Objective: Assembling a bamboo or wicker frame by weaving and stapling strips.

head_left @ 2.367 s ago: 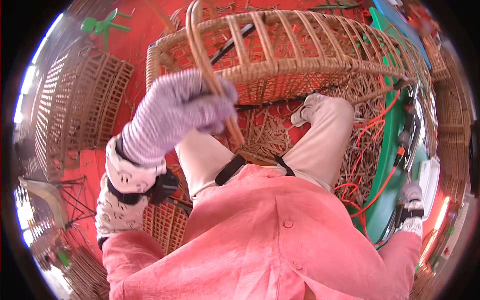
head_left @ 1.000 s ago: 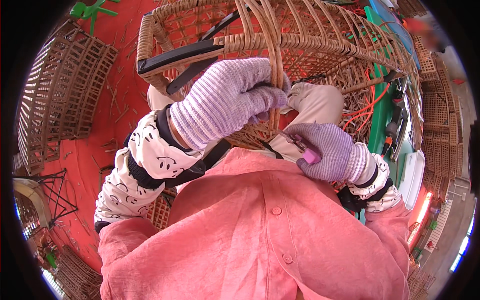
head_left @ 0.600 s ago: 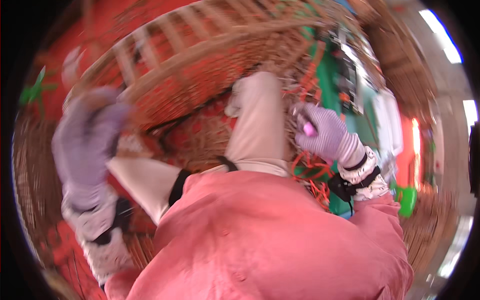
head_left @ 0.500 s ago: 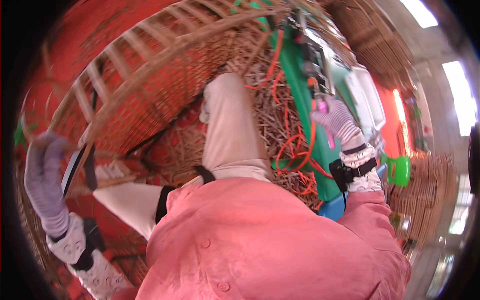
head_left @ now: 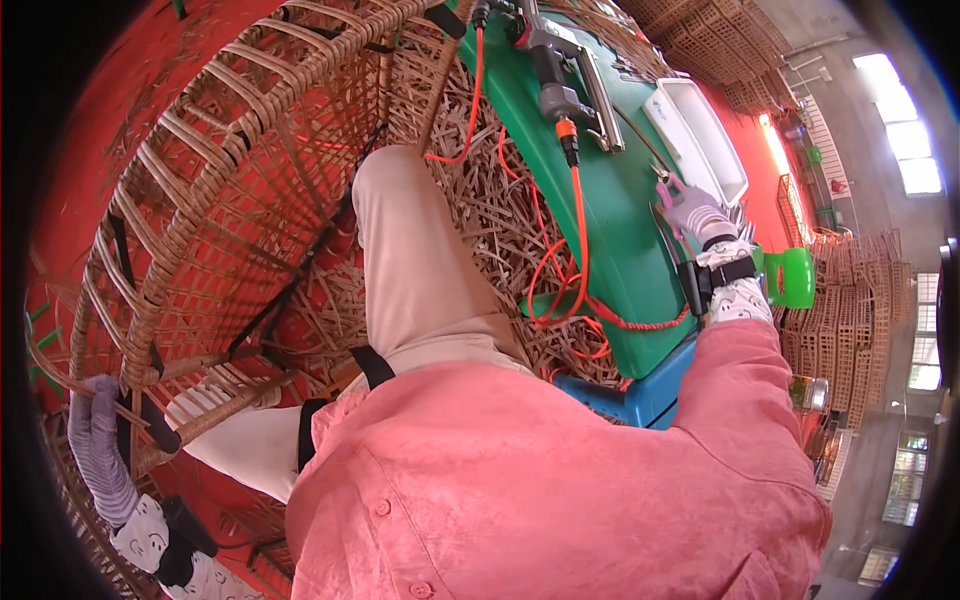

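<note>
My left hand (head_left: 98, 440), in a striped glove, is at the lower left with its fingers closed round a rattan strand at the rim of a large woven rattan frame (head_left: 190, 250). The frame leans beside my left leg, and dark wrapping covers parts of its bars. Over the far right of the green bench (head_left: 610, 240), my gloved right hand (head_left: 695, 212) is closed on a small pink-handled hand tool (head_left: 676, 186) with a metal end. Its exact kind cannot be made out. Close by stands a long white tray (head_left: 700, 140).
A grey and black air stapler (head_left: 560, 85) lies on the bench, an orange hose (head_left: 580, 215) looping down from it. Rattan scraps (head_left: 470, 190) cover the floor by my leg. A blue stool (head_left: 650, 395) and a green plastic piece (head_left: 795, 278) sit nearby. Woven panels (head_left: 845, 320) are stacked behind.
The view has shifted and is sharper now. My right hand has moved toward the white tray with the pink-handled hand tool. My left hand stays at the frame's rim, slightly lower in view.
</note>
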A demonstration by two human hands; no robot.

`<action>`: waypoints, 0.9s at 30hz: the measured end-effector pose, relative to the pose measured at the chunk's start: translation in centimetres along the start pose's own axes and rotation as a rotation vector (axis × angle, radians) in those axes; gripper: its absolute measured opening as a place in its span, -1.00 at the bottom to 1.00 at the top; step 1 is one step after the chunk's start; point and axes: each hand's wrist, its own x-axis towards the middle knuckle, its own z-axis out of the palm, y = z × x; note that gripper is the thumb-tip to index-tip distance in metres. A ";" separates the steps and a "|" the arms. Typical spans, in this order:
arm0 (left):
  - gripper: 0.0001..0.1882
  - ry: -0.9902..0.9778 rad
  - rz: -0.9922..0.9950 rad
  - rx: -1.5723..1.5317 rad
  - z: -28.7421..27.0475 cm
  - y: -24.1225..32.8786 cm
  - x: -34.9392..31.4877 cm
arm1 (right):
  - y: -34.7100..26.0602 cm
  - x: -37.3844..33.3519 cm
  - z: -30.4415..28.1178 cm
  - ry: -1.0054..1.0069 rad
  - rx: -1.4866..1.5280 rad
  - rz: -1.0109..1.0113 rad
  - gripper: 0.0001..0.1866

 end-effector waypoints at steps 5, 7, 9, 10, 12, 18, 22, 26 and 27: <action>-0.81 0.020 0.013 -0.044 -0.5 -0.7 -0.1 | 1.9 -3.8 3.3 -0.061 -0.064 -0.022 -0.55; -0.81 0.023 0.020 -0.105 -0.3 -0.8 0.1 | 2.4 -3.9 5.3 -0.100 -0.064 0.011 -0.49; -0.82 0.022 0.050 -0.039 0.1 -0.5 0.1 | 3.3 -3.7 7.9 0.214 0.025 0.038 -0.52; -0.82 0.033 0.047 -0.034 0.0 -0.2 0.0 | 3.2 -3.5 8.3 0.218 0.026 0.027 -0.52; -0.83 0.012 0.067 -0.034 0.1 -0.1 0.0 | 2.8 -3.7 8.8 0.219 0.079 0.063 -0.56; -0.82 0.047 0.097 0.035 1.9 5.1 -2.1 | -2.9 -9.6 6.1 0.103 0.866 -0.608 -0.72; -0.84 0.113 0.242 -0.183 3.1 4.9 -1.2 | -11.6 -17.3 0.2 0.160 0.784 -1.130 -0.41; -0.89 0.180 0.091 -0.523 3.0 3.7 -3.2 | -21.1 -26.3 -6.1 0.078 0.361 -1.706 -0.54; -0.88 0.159 0.104 -0.544 3.1 3.4 -3.0 | -22.9 -27.7 -6.6 0.124 0.273 -1.829 -0.55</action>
